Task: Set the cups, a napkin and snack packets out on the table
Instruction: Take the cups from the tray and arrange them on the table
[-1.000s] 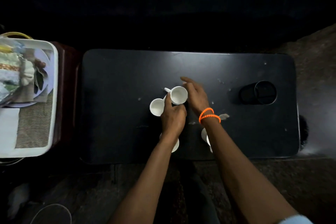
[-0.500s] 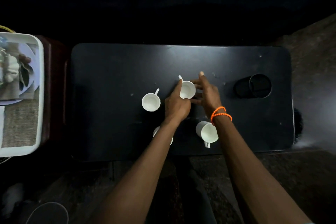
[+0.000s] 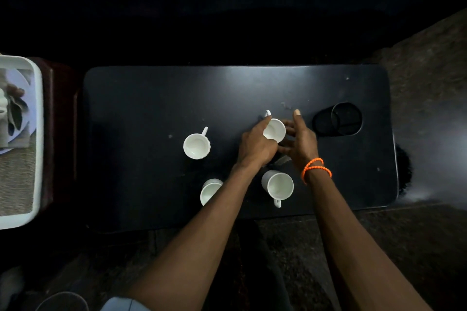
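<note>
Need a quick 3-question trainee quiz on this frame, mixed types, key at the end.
1. How many white cups stand on the black table?
2. True or false: the right hand grips the far cup.
3. The black mesh holder lies: A) on its side at the table's right, B) upright at its left, C) in the white tray.

Key:
1. Four.
2. False; the left hand holds it, the right hand is open beside it.
3. A.

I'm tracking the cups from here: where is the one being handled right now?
In the head view the cup sits right of centre on the black table, between the left hand and right hand, just left of the black mesh holder.
</note>
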Motion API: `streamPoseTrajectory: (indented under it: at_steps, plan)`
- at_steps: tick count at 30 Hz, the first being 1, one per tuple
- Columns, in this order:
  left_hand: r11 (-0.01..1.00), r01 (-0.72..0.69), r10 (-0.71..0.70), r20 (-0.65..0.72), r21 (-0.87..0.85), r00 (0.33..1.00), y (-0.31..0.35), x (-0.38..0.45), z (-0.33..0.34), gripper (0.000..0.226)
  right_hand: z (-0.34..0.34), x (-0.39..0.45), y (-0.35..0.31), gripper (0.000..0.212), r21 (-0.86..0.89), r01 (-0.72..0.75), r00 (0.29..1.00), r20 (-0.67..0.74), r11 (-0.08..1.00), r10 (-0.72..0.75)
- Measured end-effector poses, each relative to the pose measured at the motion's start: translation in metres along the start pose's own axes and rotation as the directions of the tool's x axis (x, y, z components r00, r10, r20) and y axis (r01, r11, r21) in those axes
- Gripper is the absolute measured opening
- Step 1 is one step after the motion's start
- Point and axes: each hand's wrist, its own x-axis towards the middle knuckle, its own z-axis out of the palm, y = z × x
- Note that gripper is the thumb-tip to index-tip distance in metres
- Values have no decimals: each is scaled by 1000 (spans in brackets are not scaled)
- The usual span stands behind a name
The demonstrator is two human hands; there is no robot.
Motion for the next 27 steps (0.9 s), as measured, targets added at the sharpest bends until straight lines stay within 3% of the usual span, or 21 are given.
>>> streamPoseTrajectory:
  at_steps: [5, 7, 10, 12, 13, 15, 16, 18, 20, 23, 27]
  plan:
    - [999, -19, 19, 4, -42, 1000, -7, -5, -3, 69, 1, 0, 0, 52, -74, 20, 1000, -7, 997, -20]
    - [994, -13, 10, -28, -107, 1000, -12, -10, -9, 59, 6, -7, 2, 48, -297, 150, 970, -139, 943, -198]
    - [948, -14, -64, -231, -318, 971, -25, -14, -36, 55, 15, -26, 9, 43, -563, 435, 728, -239, 703, -642]
    - [903, -120, -77, -429, -412, 900, -38, -18, -61, 44, 29, -45, 15, 36, -597, 572, 591, -175, 562, -788]
    - [910, -166, -76, -545, -381, 835, -45, -21, -74, 39, 37, -54, 21, 35, -577, 619, 577, -126, 533, -807]
    - [954, -144, -86, -701, -262, 708, -61, -25, -100, 36, 59, -69, 34, 33, -506, 651, 650, -13, 565, -760]
    - [974, -75, -103, -713, -214, 694, -69, -27, -111, 34, 72, -74, 42, 31, -480, 629, 715, 51, 611, -697]
    - [984, 92, -165, -608, -150, 777, -84, -27, -123, 31, 95, -78, 55, 31, -456, 514, 851, 167, 726, -497]
    - [963, 186, -253, -424, -192, 870, -91, -27, -123, 27, 113, -79, 62, 30, -435, 343, 936, 229, 833, -266]
    - [910, 212, -326, -299, -356, 897, -91, -29, -114, 24, 132, -83, 62, 20, -327, 189, 965, 236, 926, -114]
    - [868, 149, -339, -346, -474, 875, -85, -27, -107, 25, 138, -84, 52, 30, -290, 224, 964, 203, 931, -169]
